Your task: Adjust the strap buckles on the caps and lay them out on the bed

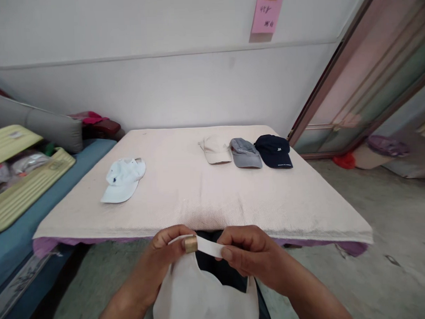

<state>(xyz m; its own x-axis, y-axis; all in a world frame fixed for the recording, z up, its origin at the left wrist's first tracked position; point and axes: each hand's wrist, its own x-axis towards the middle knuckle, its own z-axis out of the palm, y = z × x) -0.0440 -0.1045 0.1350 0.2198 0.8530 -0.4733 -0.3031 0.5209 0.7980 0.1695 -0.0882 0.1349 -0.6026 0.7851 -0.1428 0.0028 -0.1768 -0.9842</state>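
Observation:
Close to my body, below the front edge of the table, is a white cap (pixel 189 295) with its back opening towards the table. Its white strap (pixel 209 246) spans that opening and runs through a brass buckle (pixel 191 244). My left hand (pixel 167 249) is closed, pinching the cap at the buckle with thumb and fingers. The strap's right part is gripped between the thumb and fingers of my right hand (pixel 248 251). Dark cloth shows through the opening. The strap's far end is hidden behind my right fingers.
On the cloth-covered table (pixel 171 179) lie a white cap (pixel 124 179) at left, and a beige cap (pixel 216 149), grey cap (pixel 246 152) and navy cap (pixel 274 151) at right. A blue bench (pixel 83 157) with yellow bags (pixel 35 193) stands left; a pink-framed door (pixel 335 80) is right.

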